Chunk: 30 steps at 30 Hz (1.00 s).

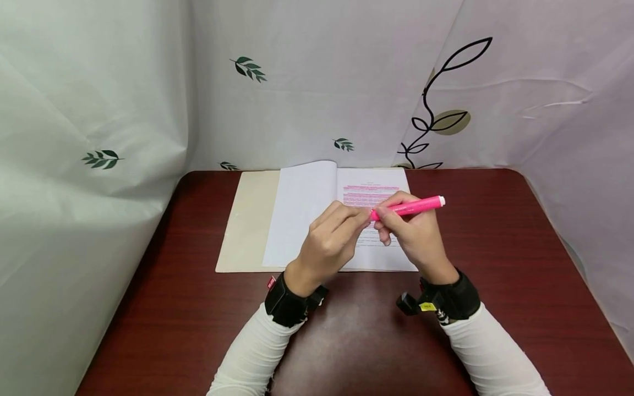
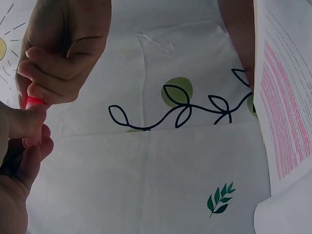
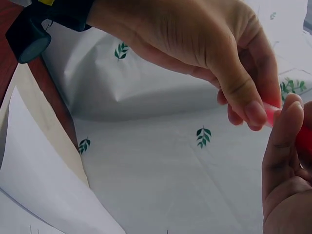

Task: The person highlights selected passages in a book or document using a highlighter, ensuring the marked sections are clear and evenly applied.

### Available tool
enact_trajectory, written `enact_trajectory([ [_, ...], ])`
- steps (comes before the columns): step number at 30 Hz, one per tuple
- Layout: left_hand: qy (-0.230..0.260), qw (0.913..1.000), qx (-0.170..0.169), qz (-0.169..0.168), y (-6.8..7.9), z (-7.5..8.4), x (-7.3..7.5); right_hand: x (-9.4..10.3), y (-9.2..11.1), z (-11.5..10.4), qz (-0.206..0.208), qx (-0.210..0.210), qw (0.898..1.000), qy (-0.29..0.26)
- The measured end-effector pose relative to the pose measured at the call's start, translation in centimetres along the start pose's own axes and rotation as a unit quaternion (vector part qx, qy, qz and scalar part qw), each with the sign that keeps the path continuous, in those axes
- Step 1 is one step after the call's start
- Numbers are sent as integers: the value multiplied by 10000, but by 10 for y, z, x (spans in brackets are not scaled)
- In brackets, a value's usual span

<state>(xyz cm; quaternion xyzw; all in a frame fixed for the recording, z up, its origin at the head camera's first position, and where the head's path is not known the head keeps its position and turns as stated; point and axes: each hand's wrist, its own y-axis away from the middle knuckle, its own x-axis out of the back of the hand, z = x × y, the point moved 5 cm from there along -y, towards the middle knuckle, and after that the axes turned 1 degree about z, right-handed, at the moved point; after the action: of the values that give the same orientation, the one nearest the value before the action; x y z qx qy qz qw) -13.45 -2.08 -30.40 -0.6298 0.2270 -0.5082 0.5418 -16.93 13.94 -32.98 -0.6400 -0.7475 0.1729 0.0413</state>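
In the head view, a pink highlighter (image 1: 416, 206) is held nearly level above an open booklet, its white-tipped end pointing right. My right hand (image 1: 418, 234) grips its barrel with thumb and fingers. The left hand (image 1: 329, 236) pinches the opposite end, close beside the right fingertips. The right wrist view shows a pale pink section (image 3: 269, 114) between the left thumb and the right hand; fingers hide whether this is a cap. Under the hands, the booklet's right page (image 1: 381, 258) carries printed lines, many marked pink. Its left page (image 1: 302, 220) is white and unprinted.
A cream folder or cover (image 1: 247, 220) lies beneath the pages on a dark red-brown table (image 1: 188, 308). Pale curtains with leaf patterns (image 1: 297, 82) hang behind and at both sides. Each wrist wears a black strap with a small camera (image 1: 408, 303).
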Motion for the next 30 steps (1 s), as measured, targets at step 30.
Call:
enact_trajectory([
  [30,-7,9962,859,-118,5,-10,-8,19,-7,0,-17,-19,9976,692],
])
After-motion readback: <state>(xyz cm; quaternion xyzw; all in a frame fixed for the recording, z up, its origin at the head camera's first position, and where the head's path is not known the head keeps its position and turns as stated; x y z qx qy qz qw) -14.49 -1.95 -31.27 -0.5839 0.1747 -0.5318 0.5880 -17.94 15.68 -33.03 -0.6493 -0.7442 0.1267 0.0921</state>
